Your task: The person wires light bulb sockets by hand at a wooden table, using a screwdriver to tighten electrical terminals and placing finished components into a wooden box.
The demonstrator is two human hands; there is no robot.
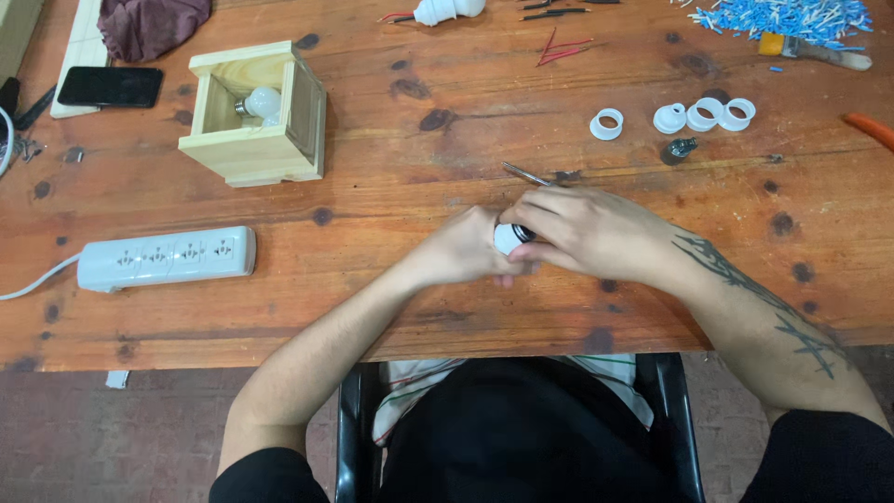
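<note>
Both hands meet over the brown wooden surface (391,186): the left hand (461,251) and right hand (587,233) each grip a small white plastic lamp socket (509,237) between them, a thin metal tool (526,174) projecting beyond.

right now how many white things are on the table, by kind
white plastic rings: 4
light bulbs: 2
white power strip: 1
white part held between left hand and right hand: 1
total: 8
</note>
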